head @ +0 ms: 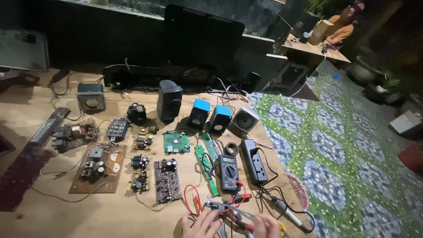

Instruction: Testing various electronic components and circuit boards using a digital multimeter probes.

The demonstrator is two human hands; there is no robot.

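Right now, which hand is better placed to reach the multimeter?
Probably the left hand: it lies almost directly below the multimeter. The right hand sits further right, with the red-handled pliers between the hands.

Two blue-topped speakers (199,113) (220,118), one tall black speaker (169,100), two grey speakers (91,97) (244,119), one multimeter (228,172) and one power strip (254,161) sit on the counter (110,216).

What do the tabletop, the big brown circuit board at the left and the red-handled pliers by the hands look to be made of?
Tabletop: pale wood, probably plywood, matte with faint grain. Brown circuit board: likely phenolic paper laminate, judging by its flat tan-brown face with pale printed patches. Red-handled pliers: apparently metal jaws with glossy red plastic or rubber grips; partly covered by the left hand and right hand, so uncertain.
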